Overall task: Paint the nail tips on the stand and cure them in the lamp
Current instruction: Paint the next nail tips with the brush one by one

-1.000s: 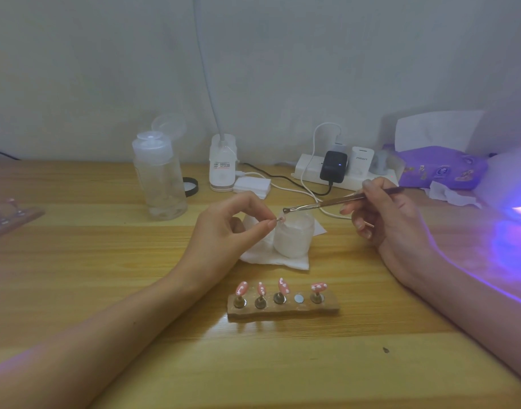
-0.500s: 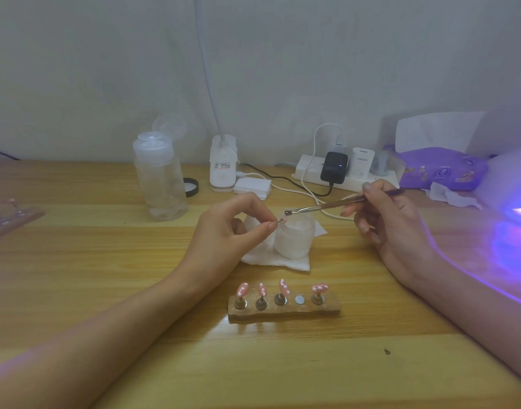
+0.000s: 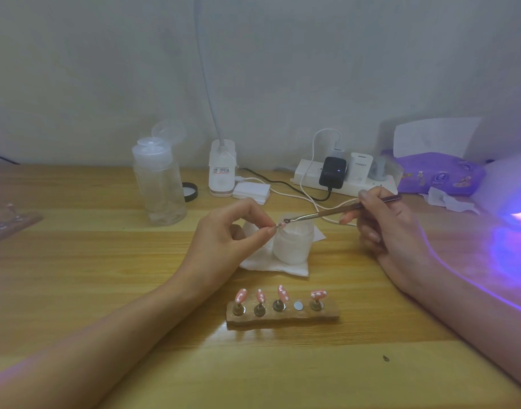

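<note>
We are pinching a small pink nail tip (image 3: 280, 224) between the thumb and forefinger of our left hand (image 3: 229, 240), with the other fingers curling loosely behind. Our right hand (image 3: 392, 234) is gripping a thin metal brush (image 3: 342, 211) like a pen, fingers closed round its shaft. Its dark point is touching, or all but touching, the tip right at our left fingertips. Just beyond and under those fingertips a white jar (image 3: 293, 246) is standing on a folded tissue (image 3: 285, 268). Nearer to us than both hands, between our wrists, the stand (image 3: 282, 318) is lying on the wooden table (image 3: 105, 290). It is carrying four dotted tips (image 3: 241, 295), pink flecked with white, on their pegs, and one silver spot (image 3: 298, 305), second from the right, is showing bare. Well out past our right knuckles the curing lamp (image 3: 507, 187) is glowing violet, casting its light along the table and our right forearm.
</note>
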Demonstrator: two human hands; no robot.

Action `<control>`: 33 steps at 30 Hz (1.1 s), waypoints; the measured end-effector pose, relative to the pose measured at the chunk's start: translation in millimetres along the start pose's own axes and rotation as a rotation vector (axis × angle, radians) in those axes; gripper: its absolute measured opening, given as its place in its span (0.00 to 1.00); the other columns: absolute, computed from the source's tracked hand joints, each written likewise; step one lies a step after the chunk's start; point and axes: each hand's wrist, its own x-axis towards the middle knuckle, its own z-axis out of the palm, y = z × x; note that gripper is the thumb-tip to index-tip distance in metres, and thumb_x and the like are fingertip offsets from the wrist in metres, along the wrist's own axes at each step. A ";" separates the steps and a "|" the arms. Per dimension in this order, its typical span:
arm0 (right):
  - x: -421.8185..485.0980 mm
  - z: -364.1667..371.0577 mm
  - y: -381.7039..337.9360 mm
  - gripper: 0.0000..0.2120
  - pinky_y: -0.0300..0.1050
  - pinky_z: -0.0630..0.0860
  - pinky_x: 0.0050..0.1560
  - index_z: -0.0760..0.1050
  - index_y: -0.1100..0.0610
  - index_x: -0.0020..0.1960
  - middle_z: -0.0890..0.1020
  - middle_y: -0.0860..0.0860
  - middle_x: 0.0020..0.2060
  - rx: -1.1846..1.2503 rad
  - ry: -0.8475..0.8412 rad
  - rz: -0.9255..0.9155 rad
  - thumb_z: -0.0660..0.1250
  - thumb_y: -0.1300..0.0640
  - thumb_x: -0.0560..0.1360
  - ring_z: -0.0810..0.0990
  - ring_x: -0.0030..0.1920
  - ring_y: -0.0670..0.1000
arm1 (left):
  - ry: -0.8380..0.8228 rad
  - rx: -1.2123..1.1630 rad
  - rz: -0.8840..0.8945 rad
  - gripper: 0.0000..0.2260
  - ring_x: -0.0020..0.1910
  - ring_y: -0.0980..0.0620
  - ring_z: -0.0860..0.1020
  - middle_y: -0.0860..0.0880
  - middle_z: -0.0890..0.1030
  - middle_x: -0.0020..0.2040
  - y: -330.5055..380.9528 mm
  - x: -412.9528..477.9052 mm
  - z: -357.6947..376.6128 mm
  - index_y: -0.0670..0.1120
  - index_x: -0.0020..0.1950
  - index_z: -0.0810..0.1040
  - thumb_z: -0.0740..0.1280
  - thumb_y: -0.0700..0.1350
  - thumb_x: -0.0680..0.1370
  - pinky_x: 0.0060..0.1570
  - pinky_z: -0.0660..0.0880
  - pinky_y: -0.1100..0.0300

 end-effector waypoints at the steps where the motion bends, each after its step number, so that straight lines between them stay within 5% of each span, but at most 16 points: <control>1: -0.2 -0.2 -0.8 0.12 0.34 0.57 0.24 0.73 0.49 0.36 0.84 0.53 0.34 0.013 -0.001 -0.007 0.63 0.53 0.79 0.61 0.24 0.44 | -0.002 0.000 0.000 0.04 0.26 0.58 0.65 0.57 0.81 0.40 0.2 0.2 0.2 0.49 0.42 0.82 0.73 0.43 0.76 0.29 0.64 0.68; 8: -0.3 0.9 0.3 0.16 0.33 0.58 0.24 0.74 0.49 0.35 0.84 0.54 0.34 -0.011 0.003 -0.003 0.61 0.55 0.81 0.61 0.24 0.45 | 0.000 -0.013 -0.026 0.04 0.27 0.58 0.65 0.58 0.81 0.39 0.4 -0.3 0.3 0.49 0.41 0.82 0.73 0.43 0.76 0.29 0.65 0.68; 12: -2.3 2.9 -2.2 0.12 0.33 0.62 0.25 0.74 0.47 0.35 0.85 0.55 0.36 -0.031 -0.053 -0.034 0.64 0.48 0.77 0.65 0.24 0.45 | -0.005 -0.025 -0.041 0.05 0.28 0.57 0.66 0.55 0.83 0.41 1.8 -0.6 -0.7 0.50 0.41 0.82 0.74 0.44 0.76 0.31 0.66 0.66; 16: -2.0 1.9 -0.1 0.17 0.32 0.64 0.24 0.76 0.47 0.33 0.85 0.55 0.35 -0.044 0.005 -0.013 0.63 0.53 0.81 0.66 0.24 0.45 | 0.002 -0.024 -0.057 0.06 0.28 0.56 0.66 0.55 0.83 0.41 2.6 -0.2 -0.2 0.51 0.40 0.81 0.74 0.43 0.76 0.30 0.67 0.67; 20: -4.0 3.2 -2.8 0.11 0.33 0.64 0.24 0.74 0.47 0.34 0.85 0.55 0.37 -0.042 -0.047 -0.052 0.66 0.46 0.74 0.67 0.24 0.45 | 0.003 -0.031 -0.065 0.06 0.28 0.58 0.67 0.54 0.83 0.41 4.2 0.1 0.4 0.50 0.40 0.81 0.74 0.43 0.76 0.31 0.68 0.67; 24: -1.8 2.1 -0.5 0.16 0.32 0.63 0.24 0.75 0.48 0.34 0.85 0.55 0.36 -0.074 0.008 -0.048 0.63 0.53 0.81 0.65 0.23 0.45 | 0.001 -0.043 -0.090 0.06 0.30 0.58 0.70 0.53 0.84 0.42 4.4 0.0 -0.2 0.49 0.39 0.81 0.74 0.43 0.76 0.32 0.68 0.70; 29: -3.8 3.3 -1.7 0.14 0.33 0.64 0.25 0.75 0.45 0.33 0.86 0.55 0.37 -0.075 -0.052 -0.069 0.64 0.48 0.77 0.67 0.24 0.45 | -0.015 -0.061 -0.127 0.04 0.34 0.63 0.76 0.53 0.85 0.43 4.6 1.4 -1.7 0.49 0.40 0.82 0.75 0.43 0.75 0.36 0.72 0.70; 33: -2.0 1.0 -0.4 0.17 0.34 0.63 0.25 0.75 0.47 0.33 0.85 0.55 0.36 -0.048 0.008 -0.052 0.63 0.53 0.80 0.66 0.24 0.45 | -0.026 -0.071 -0.147 0.03 0.33 0.65 0.77 0.53 0.85 0.42 5.0 1.6 -1.4 0.48 0.41 0.83 0.75 0.44 0.74 0.35 0.72 0.71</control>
